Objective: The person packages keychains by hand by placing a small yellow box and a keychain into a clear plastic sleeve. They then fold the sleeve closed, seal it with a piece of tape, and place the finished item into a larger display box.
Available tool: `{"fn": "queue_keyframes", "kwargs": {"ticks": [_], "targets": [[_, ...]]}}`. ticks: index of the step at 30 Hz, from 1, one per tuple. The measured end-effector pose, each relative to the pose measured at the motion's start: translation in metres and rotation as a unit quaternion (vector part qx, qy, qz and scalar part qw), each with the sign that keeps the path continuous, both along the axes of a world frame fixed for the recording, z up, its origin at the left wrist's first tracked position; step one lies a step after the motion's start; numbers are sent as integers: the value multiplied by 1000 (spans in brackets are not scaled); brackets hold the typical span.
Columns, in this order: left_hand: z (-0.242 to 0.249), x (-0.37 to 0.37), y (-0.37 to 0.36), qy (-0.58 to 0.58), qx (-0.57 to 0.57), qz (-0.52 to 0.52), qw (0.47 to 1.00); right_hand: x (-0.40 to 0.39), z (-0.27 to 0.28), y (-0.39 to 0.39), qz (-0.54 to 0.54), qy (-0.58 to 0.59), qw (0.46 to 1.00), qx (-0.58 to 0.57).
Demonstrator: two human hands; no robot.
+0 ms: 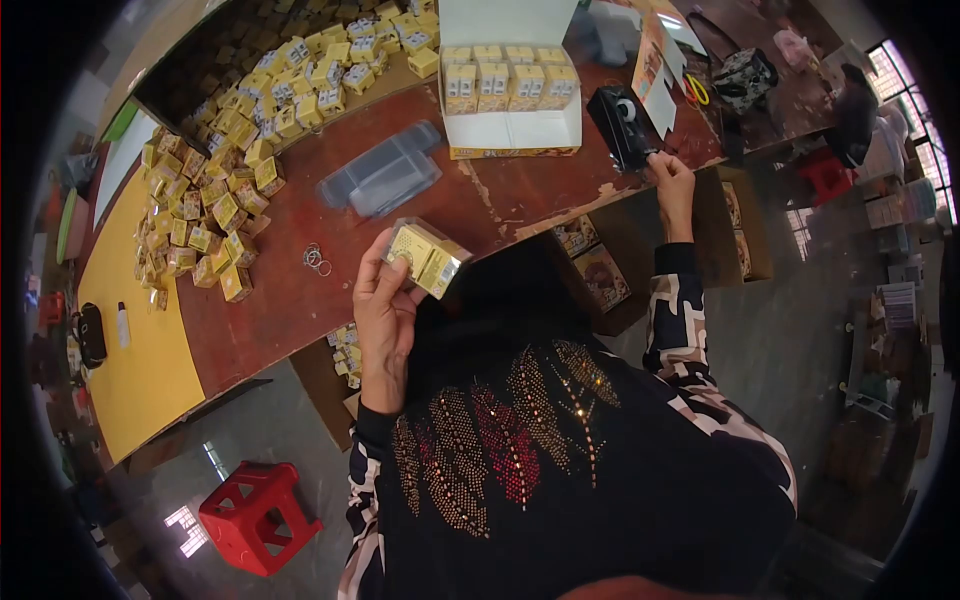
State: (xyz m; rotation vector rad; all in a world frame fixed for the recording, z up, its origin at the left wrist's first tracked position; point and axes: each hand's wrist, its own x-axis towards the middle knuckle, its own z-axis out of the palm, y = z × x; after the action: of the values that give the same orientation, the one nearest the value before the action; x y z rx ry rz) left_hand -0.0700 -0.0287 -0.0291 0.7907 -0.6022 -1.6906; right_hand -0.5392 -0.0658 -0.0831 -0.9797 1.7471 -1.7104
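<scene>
Yellow boxes in a clear plastic sleeve [426, 257] are gripped by my left hand [386, 297], its thumb resting on the near face. My right hand [672, 190] is at the front end of a black tape dispenser [621, 128], fingertips pinched together; whatever they hold is too small to make out. Between the hands, farther back, an open white display carton [515, 130] holds rows of small yellow boxes [508, 78]. Flat clear plastic sleeves [384, 172] lie on the red table [300, 215], left of the carton.
Loose small yellow boxes [205, 210] are heaped at the left, with more in a large carton [330, 75] behind. Metal rings [316, 260] lie near the front edge. Yellow-handled scissors [696, 90] are at the right. A red stool [260, 517] stands on the floor.
</scene>
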Motion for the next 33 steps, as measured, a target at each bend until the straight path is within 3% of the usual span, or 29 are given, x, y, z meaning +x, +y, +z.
{"fn": "queue_keyframes", "kwargs": {"ticks": [2, 4, 6, 9, 12, 15, 19, 21, 27, 33], "targets": [[7, -2, -1, 25, 8, -14, 1000, -1, 4, 1, -24, 106, 994, 26], [9, -2, -3, 88, 17, -9, 996, -6, 5, 0, -61, 327, 943, 20], [9, -1, -4, 130, 18, -18, 991, -21, -5, 5, -66, 319, 945, 39], [15, -3, -2, 103, 17, 22, 994, 15, 26, 16, -77, 347, 932, 70], [10, -7, -5, 45, -5, 64, 997, 102, 65, 31, 89, 138, 986, -33], [12, -15, -4, -8, -21, 96, 995, 185, 86, 47, 263, -8, 964, -23], [16, -16, -1, -54, -75, 129, 987, 255, 101, 60, 426, -144, 893, 4], [16, -15, 3, -109, -102, 128, 980, 267, 96, 56, 441, -131, 888, 8], [23, -19, 8, -104, -147, 129, 975, 273, 96, 47, 464, -108, 879, 28], [20, -15, 9, -167, -181, 128, 961, 267, 101, 43, 470, -99, 867, 132]]}}
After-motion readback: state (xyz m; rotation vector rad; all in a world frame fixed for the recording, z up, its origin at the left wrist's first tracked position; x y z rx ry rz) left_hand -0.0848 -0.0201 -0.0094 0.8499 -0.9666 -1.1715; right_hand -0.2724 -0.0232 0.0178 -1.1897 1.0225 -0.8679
